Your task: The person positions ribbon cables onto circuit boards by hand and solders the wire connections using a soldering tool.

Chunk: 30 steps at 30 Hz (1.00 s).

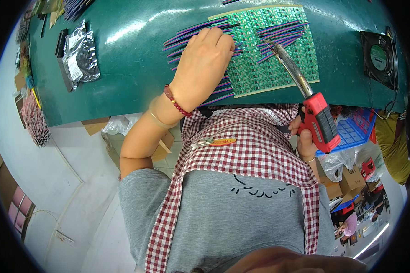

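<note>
A panel of green circuit boards (269, 75) lies on the table in front of me. Along its left side several thin bundles of pink, blue and black wires (180, 43) stick out, and more wires (282, 34) lie across its upper right part. My left hand (208, 57) is closed over the left-edge wires, fingers curled down; what the fingertips pinch is hidden beneath them. In my right hand (305, 139) is a red and black soldering gun (319, 120), gripped by its handle. Its long metal barrel points up and left, the tip near the wires over the panel.
The green table (136, 63) has a small black fan (379, 59) at right and a silver plastic bag (80, 57) at left. Another wire bundle (35, 116) hangs off the left edge. A blue basket (356, 132) stands below the table's right side, near cardboard boxes (351, 182).
</note>
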Each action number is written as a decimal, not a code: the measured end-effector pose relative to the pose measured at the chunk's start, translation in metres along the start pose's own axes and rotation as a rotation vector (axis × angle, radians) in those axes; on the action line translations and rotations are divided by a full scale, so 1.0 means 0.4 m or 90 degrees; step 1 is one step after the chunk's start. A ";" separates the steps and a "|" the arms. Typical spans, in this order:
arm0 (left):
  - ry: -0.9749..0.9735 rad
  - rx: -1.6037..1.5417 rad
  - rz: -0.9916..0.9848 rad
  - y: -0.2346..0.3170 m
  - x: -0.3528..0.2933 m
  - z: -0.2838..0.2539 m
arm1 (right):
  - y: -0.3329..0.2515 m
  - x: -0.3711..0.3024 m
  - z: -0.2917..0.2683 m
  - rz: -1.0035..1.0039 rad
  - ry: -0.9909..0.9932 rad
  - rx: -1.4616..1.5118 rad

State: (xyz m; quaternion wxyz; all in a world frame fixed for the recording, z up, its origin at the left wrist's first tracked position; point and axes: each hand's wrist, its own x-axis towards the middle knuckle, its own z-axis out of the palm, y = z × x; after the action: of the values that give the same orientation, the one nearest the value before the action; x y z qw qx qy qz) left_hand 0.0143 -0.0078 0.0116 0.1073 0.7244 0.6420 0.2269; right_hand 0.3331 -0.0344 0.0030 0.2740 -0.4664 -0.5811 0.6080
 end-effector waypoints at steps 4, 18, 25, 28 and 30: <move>0.009 -0.032 -0.003 0.001 0.000 -0.008 | -0.001 -0.001 0.001 -0.002 0.004 0.003; 0.051 -0.057 0.059 0.021 -0.072 0.011 | 0.044 -0.015 -0.027 -0.079 -0.035 -0.121; 0.069 -0.073 0.062 0.014 -0.076 0.019 | 0.050 -0.011 -0.015 -0.093 -0.055 -0.115; 0.064 -0.072 0.064 0.011 -0.077 0.020 | 0.039 -0.008 -0.011 -0.080 -0.057 -0.107; 0.062 -0.076 0.066 0.010 -0.078 0.022 | 0.029 -0.008 -0.007 -0.056 -0.062 -0.089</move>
State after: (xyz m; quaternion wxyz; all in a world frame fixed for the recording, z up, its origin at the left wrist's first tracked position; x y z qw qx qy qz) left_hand 0.0198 -0.0376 -0.0004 0.1070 0.7372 0.5935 0.3047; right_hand 0.3391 -0.0380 -0.0073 0.2388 -0.4282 -0.6547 0.5753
